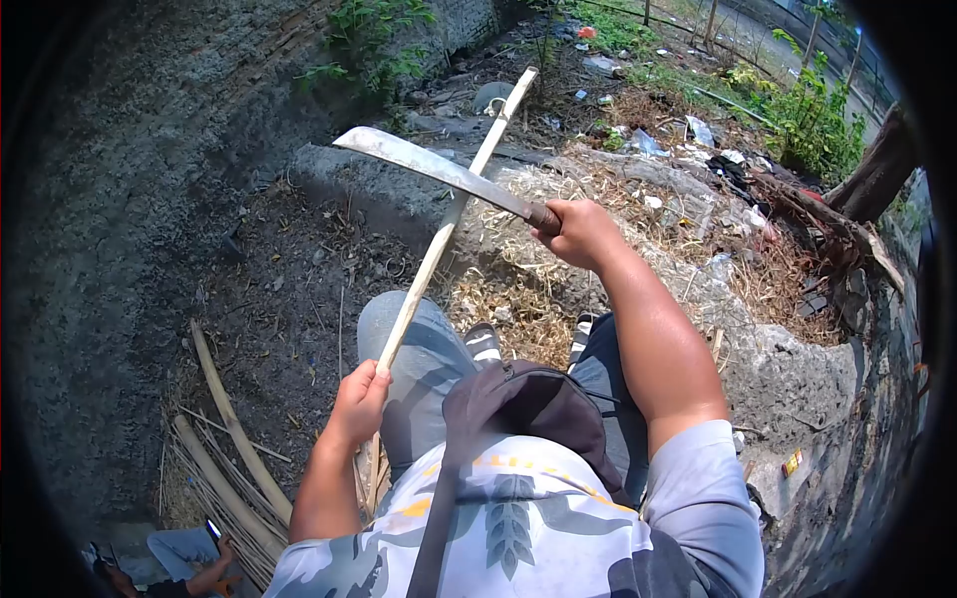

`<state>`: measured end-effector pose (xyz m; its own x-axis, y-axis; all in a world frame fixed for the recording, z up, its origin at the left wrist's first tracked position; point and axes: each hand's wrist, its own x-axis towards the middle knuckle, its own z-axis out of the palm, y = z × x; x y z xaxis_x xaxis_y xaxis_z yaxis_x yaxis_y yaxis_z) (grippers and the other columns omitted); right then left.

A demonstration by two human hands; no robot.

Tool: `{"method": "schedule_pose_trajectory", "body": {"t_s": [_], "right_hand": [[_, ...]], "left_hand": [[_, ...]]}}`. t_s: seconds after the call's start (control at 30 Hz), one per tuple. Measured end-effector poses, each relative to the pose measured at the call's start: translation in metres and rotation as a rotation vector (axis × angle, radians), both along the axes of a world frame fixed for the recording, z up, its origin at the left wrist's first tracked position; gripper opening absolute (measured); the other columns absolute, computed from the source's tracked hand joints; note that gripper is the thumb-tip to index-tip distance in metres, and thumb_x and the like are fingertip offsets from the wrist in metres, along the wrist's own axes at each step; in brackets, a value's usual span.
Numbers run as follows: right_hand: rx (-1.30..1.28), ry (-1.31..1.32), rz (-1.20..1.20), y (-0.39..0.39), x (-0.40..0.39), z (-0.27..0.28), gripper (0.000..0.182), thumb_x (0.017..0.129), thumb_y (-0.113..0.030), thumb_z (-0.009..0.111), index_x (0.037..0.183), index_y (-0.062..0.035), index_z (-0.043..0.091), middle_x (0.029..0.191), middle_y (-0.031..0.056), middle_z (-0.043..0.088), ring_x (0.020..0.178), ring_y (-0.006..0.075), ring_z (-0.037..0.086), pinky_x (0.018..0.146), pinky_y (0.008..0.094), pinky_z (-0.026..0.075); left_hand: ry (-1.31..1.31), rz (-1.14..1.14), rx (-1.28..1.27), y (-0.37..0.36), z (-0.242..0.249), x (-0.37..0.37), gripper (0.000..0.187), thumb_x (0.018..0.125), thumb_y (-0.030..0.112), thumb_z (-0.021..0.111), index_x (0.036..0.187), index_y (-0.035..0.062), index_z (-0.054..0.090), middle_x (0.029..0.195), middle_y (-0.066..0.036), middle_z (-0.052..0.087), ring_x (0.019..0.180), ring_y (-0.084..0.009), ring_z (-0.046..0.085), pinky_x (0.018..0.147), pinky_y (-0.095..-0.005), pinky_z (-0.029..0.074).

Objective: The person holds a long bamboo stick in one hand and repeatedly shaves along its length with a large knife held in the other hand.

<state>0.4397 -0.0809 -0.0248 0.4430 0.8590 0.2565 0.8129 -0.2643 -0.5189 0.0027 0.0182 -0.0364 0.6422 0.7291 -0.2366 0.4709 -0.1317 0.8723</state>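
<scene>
My left hand (pixel 359 401) is wrapped round the lower part of a long, pale bamboo strip (pixel 430 261), which slants up and away to the right past my knee. In my right hand (pixel 578 235) is the brown handle of a machete (pixel 434 171). Its broad, worn blade points left and crosses over the upper half of the strip. Below the left fist, the strip's lower end runs down beside my thigh. Wood shavings (pixel 513 314) lie on the ground between and beyond my feet.
Curved bamboo poles (pixel 235 424) and thin strips lie at lower left, near a seated person (pixel 189 563) holding a phone. A rough wall (pixel 130 199) rises on the left. A concrete slab (pixel 797 384) and a tree trunk (pixel 882 169) stand right, with litter (pixel 648 145) beyond.
</scene>
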Motion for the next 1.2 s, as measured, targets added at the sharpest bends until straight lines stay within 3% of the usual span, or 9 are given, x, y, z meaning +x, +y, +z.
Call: {"method": "schedule_pose_trajectory", "body": {"t_s": [0.13,0.23,0.3,0.43,0.57,0.7,0.93,1.07,1.2], "right_hand": [[-0.021,-0.342,0.328,-0.001,-0.028,0.019,0.021,0.071,-0.025,0.08,0.084,-0.0145,0.067,0.078,0.0079,0.072,0.079,0.0325,0.072,0.081,0.0431,0.055],[-0.011,-0.411,0.324,-0.003,-0.025,0.023,0.018,0.071,-0.022,0.078,0.083,-0.0154,0.067,0.076,0.0065,0.071,0.077,0.0312,0.072,0.083,0.0403,0.054],[-0.091,-0.264,0.128,-0.003,-0.001,0.016,0.015,0.076,-0.018,0.074,0.09,-0.0135,0.07,0.085,0.0119,0.073,0.086,0.0348,0.072,0.082,0.0472,0.056],[-0.01,0.221,-0.213,-0.012,0.038,0.009,0.026,0.089,-0.033,0.075,0.107,-0.0135,0.075,0.099,0.0174,0.075,0.094,0.0372,0.072,0.082,0.0482,0.055],[-0.088,0.165,-0.211,-0.01,0.031,0.009,0.031,0.09,-0.041,0.075,0.107,-0.0144,0.076,0.099,0.0171,0.076,0.093,0.0375,0.072,0.082,0.0482,0.055],[-0.064,0.006,-0.037,-0.006,0.007,0.01,0.026,0.087,-0.036,0.076,0.098,-0.0123,0.072,0.092,0.0159,0.075,0.091,0.0397,0.072,0.081,0.0519,0.056],[0.04,-0.443,0.323,-0.006,-0.022,0.022,0.018,0.07,-0.021,0.079,0.08,-0.0158,0.064,0.075,0.0083,0.07,0.076,0.0342,0.07,0.076,0.0437,0.054],[0.01,-0.307,0.17,-0.013,0.007,0.014,0.016,0.075,-0.021,0.077,0.085,-0.0126,0.066,0.077,0.0123,0.07,0.08,0.0387,0.07,0.076,0.0496,0.055],[-0.013,0.151,-0.186,-0.015,0.039,0.009,0.026,0.087,-0.034,0.079,0.1,-0.0128,0.074,0.09,0.0162,0.074,0.087,0.0383,0.071,0.077,0.0484,0.055]], "left_hand": [[-0.016,-0.046,0.072,0.002,-0.003,0.008,0.028,0.112,0.026,0.052,0.095,0.005,0.061,0.07,0.006,0.049,0.062,-0.0042,0.04,0.054,-0.0265,0.035],[-0.007,-0.072,0.059,0.002,-0.001,0.004,0.031,0.112,0.03,0.052,0.095,0.0052,0.06,0.071,0.007,0.049,0.063,-0.0037,0.04,0.055,-0.0259,0.035],[0.002,-0.058,-0.018,0.001,0.004,-0.007,0.032,0.112,0.031,0.053,0.095,0.0052,0.06,0.071,0.007,0.049,0.063,-0.0037,0.04,0.056,-0.0258,0.036],[0.003,-0.045,-0.071,0.001,0.006,-0.028,0.032,0.112,0.031,0.053,0.093,0.006,0.06,0.071,0.007,0.05,0.064,-0.0035,0.042,0.056,-0.0251,0.036],[0.037,-0.023,-0.032,-0.002,0.003,-0.027,0.031,0.111,0.03,0.054,0.093,0.0059,0.06,0.071,0.007,0.05,0.064,-0.0037,0.042,0.056,-0.025,0.036],[0.033,0.002,-0.023,0.0,0.001,-0.02,0.031,0.111,0.03,0.054,0.093,0.0053,0.06,0.072,0.007,0.05,0.065,-0.0042,0.042,0.057,-0.0255,0.037],[0.03,-0.038,0.034,0.001,0.009,-0.019,0.031,0.111,0.029,0.055,0.093,0.0044,0.061,0.073,0.007,0.05,0.067,-0.0037,0.042,0.058,-0.0252,0.037],[0.038,-0.043,-0.003,-0.002,0.022,-0.039,0.029,0.11,0.026,0.056,0.092,0.0037,0.061,0.074,0.007,0.051,0.069,-0.0034,0.041,0.06,-0.0247,0.037],[0.038,-0.06,0.116,-0.007,0.039,-0.039,0.028,0.11,0.022,0.056,0.093,0.0014,0.063,0.073,0.007,0.051,0.068,-0.0035,0.041,0.058,-0.0259,0.036]]}}
